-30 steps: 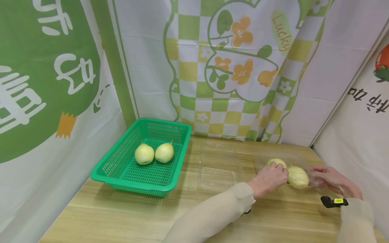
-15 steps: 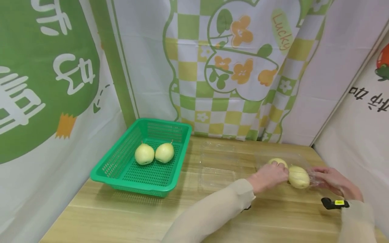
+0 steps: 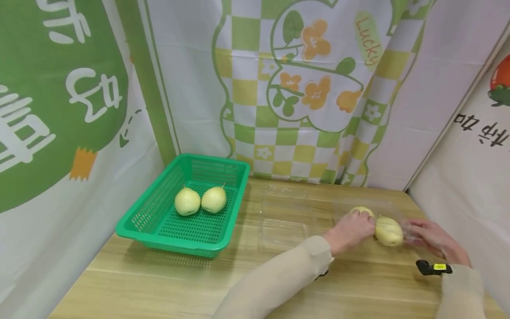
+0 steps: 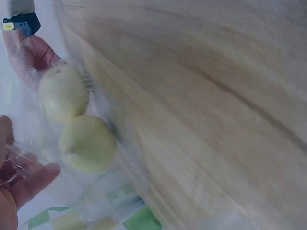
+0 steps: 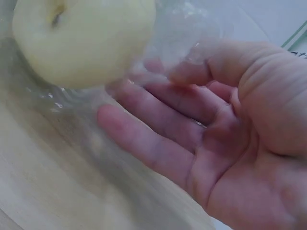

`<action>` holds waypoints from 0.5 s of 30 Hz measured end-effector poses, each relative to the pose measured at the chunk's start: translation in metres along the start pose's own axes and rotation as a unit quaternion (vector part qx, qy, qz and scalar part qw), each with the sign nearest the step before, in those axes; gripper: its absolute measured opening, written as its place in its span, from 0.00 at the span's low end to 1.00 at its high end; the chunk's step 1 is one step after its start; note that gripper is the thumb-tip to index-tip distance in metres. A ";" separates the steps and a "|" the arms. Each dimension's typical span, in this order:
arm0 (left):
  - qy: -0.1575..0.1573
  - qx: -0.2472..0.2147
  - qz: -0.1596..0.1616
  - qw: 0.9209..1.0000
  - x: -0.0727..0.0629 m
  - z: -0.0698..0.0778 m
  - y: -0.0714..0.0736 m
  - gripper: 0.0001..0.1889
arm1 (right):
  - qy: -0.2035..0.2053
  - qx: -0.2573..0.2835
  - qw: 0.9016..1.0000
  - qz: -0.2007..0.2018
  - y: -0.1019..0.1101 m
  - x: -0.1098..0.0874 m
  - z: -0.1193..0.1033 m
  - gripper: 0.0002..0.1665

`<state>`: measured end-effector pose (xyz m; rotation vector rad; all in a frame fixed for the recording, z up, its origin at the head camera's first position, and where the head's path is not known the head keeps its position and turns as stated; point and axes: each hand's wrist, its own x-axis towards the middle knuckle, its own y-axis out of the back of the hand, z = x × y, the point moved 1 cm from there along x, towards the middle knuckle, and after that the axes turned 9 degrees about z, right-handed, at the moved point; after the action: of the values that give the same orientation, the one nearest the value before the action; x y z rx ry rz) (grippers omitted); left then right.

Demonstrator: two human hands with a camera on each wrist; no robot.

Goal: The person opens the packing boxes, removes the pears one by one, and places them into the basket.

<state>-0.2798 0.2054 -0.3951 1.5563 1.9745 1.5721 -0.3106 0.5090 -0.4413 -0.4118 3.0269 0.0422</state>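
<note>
Two pale yellow-green pears, the nearer one (image 3: 389,231) and the farther one (image 4: 89,143), lie side by side in a clear plastic box (image 3: 376,204) on the right of the table. My left hand (image 3: 351,230) reaches in from the left, its thumb and fingers pinching the thin clear edge, as the left wrist view shows. My right hand (image 3: 436,237) is at the box's right end, with its thumb (image 5: 192,72) and fingers (image 5: 144,143) around the clear rim, close beside a pear. From the head view, my left hand partly covers the farther pear.
A green perforated basket (image 3: 133,232) with two more pears (image 3: 187,201) stands on the left of the wooden table (image 3: 159,283). Another clear plastic box (image 3: 283,232) lies between the basket and my hands. Printed curtains (image 3: 247,88) hang along the back and sides.
The head view has shifted very slightly. Both hands keep almost the same place at the box, and the pears in it have barely moved.
</note>
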 end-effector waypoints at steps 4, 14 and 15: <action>0.012 0.009 -0.013 1.000 0.000 0.003 0.000 0.13 | -0.022 -0.028 0.999 0.012 -0.004 0.004 -0.003 0.24; -0.014 0.046 0.024 0.999 0.007 0.000 0.012 0.16 | -0.057 -0.120 0.989 0.068 -0.008 0.009 -0.017 0.16; -0.011 0.047 0.023 0.999 0.008 -0.001 0.013 0.15 | -0.053 -0.114 0.990 0.067 -0.007 0.008 -0.017 0.17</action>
<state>-0.2759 0.2097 -0.3813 1.6573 2.0426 1.4924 -0.3181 0.4992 -0.4255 -0.2126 2.9473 0.4099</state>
